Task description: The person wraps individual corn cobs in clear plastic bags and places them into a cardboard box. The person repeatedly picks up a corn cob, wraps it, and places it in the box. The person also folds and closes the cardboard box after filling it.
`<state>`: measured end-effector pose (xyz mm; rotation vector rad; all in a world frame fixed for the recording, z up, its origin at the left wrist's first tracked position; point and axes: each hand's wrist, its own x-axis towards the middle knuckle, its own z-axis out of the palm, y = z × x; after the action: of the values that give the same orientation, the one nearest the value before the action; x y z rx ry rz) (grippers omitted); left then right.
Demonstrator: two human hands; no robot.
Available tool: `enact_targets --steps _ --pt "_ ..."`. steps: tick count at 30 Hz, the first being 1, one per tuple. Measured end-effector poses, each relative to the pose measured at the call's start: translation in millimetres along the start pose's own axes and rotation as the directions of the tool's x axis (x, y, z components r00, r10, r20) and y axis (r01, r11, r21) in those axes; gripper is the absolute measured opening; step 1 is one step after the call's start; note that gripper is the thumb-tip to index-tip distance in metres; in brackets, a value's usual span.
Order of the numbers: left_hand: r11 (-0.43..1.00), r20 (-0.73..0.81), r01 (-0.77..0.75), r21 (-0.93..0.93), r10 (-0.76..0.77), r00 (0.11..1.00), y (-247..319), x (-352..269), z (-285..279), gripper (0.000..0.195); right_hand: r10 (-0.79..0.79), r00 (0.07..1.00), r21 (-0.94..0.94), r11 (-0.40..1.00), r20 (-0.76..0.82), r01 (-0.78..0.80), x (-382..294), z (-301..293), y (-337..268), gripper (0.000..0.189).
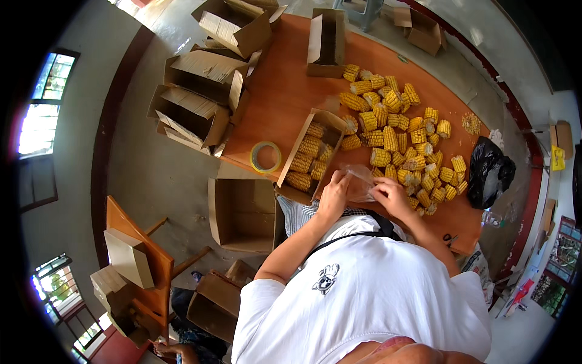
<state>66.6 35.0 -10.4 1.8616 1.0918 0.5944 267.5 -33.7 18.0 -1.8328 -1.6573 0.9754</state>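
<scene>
My left hand (pixel 333 194) pinches one side of a thin clear plastic bag (pixel 361 175) at the table's near edge. On the other side of that bag, the fingers of my right hand (pixel 392 195) grip it too. To the left of my hands stands an uncapped cardboard box (pixel 294 193), narrow and long, with several pieces of corn cob (pixel 310 146) lying in it. A loose heap of cut yellow corn cobs (pixel 390 138) spreads over the orange wooden table (pixel 291 86), just beyond and right of my right hand.
A tape roll (pixel 253 159) lies left of the box. More cardboard boxes (pixel 200 73) crowd the table's left edge; another box (pixel 334 70) stands at the far side. A black plastic bag (pixel 484 182) and scissors (pixel 449 239) are at right. A person's hand (pixel 170 349) shows lower left.
</scene>
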Motion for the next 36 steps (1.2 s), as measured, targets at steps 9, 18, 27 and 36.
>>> enact_targets --steps 9,18,27,36 --pt "1.000 0.064 0.006 0.022 -0.007 0.998 -3.8 11.7 8.4 0.029 -0.076 0.976 -0.165 0.985 -0.206 0.042 175.8 -100.9 23.0 0.023" --pt "0.996 0.145 0.089 0.000 -0.088 0.985 -3.2 20.0 3.2 0.030 0.307 0.948 -0.462 0.831 -0.081 -0.309 340.1 -101.6 50.9 0.062" --pt "0.993 0.173 0.114 -0.028 -0.107 0.979 -2.9 27.2 1.2 0.033 0.279 0.960 -0.553 0.797 -0.019 -0.243 359.1 -70.1 101.1 0.065" --pt "0.997 0.160 0.071 -0.009 -0.068 0.985 7.3 30.4 0.2 0.030 0.226 0.974 -0.444 0.871 -0.017 -0.210 305.6 -98.6 63.8 0.045"
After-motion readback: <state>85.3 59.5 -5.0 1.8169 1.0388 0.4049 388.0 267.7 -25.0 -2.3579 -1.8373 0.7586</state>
